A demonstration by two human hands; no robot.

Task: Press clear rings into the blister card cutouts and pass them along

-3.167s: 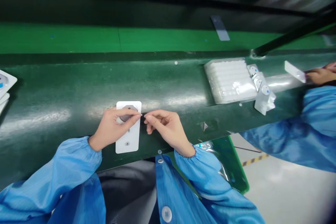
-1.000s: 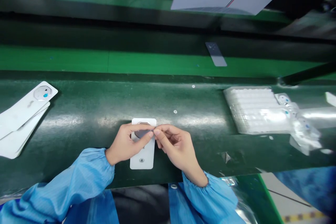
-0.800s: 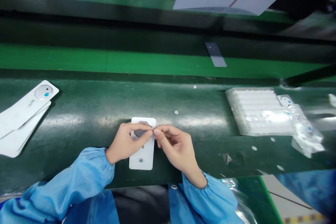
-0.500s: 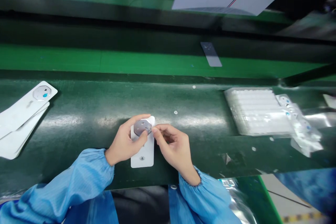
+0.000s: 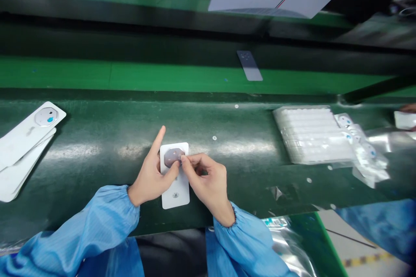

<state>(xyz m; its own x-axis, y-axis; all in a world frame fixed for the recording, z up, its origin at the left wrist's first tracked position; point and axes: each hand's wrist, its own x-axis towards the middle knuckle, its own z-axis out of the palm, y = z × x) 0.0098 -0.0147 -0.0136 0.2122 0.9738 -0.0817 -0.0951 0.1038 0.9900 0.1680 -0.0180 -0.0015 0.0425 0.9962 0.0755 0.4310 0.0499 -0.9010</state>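
A white phone back cover (image 5: 182, 184) lies on the green bench in front of me, with a grey octagonal camera plate at its upper end and a small dark mark lower down. My left hand (image 5: 152, 177) steadies it from the left: the thumb presses the camera plate, the index finger points up off the cover, and the remaining fingers are mostly hidden at the left edge. My right hand (image 5: 208, 179) pinches thumb and index finger together at the plate's right edge, beside the left thumb. What lies between those fingertips is too small to make out.
Similar white covers (image 5: 27, 136) are stacked at left. At right are a clear tray (image 5: 312, 134) with white rows and some plastic-wrapped parts (image 5: 364, 147). Small white discs (image 5: 214, 138) dot the bench. A grey panel (image 5: 249, 66) lies further back. Another person's sleeve (image 5: 383, 229) shows at right.
My left index finger has lifted from the cover's top edge and now points upward. My right fingertips have moved slightly inward over the camera plate. At far right, a hand with a white piece has appeared.
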